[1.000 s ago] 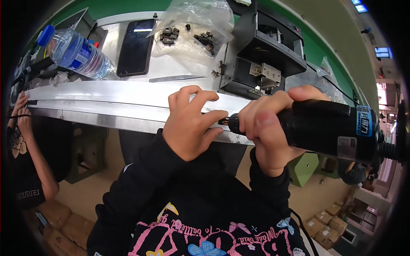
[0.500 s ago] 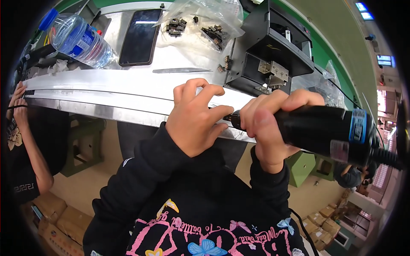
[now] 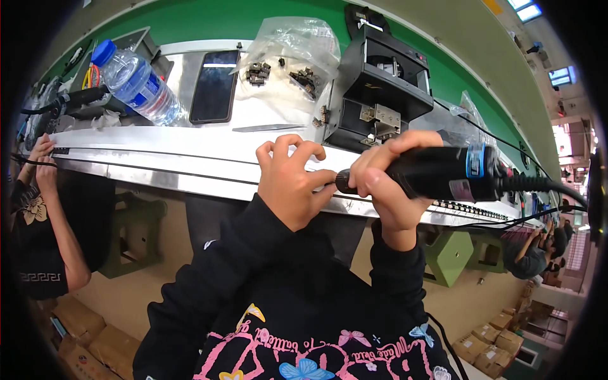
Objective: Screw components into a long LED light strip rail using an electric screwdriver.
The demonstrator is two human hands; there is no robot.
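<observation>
My right hand (image 3: 396, 183) is wrapped round a black electric screwdriver (image 3: 437, 172), held sideways above the work surface with its cord running off to the right. The front end of the screwdriver meets the fingertips of my left hand (image 3: 291, 183). There my left thumb and index finger pinch together, while the other fingers stay bent and raised. Whatever sits between those fingertips is too small and hidden to make out. Beneath both hands lies a long white strip or rail (image 3: 215, 166) with a dark groove, along the bench's near edge.
Behind my hands are a black box-shaped device (image 3: 389, 85), a plastic bag (image 3: 294, 44) with small dark parts (image 3: 258, 74), tweezers (image 3: 269, 127), a phone (image 3: 214, 88) and a water bottle (image 3: 142, 88). Another person's hands (image 3: 44, 161) touch the strip's left end. Green stools (image 3: 451, 256) stand below.
The screwdriver's rear end has swung away from me, so its body lies more level across the view. Its front is closer to my left fingertips. The whole view has shifted slightly.
</observation>
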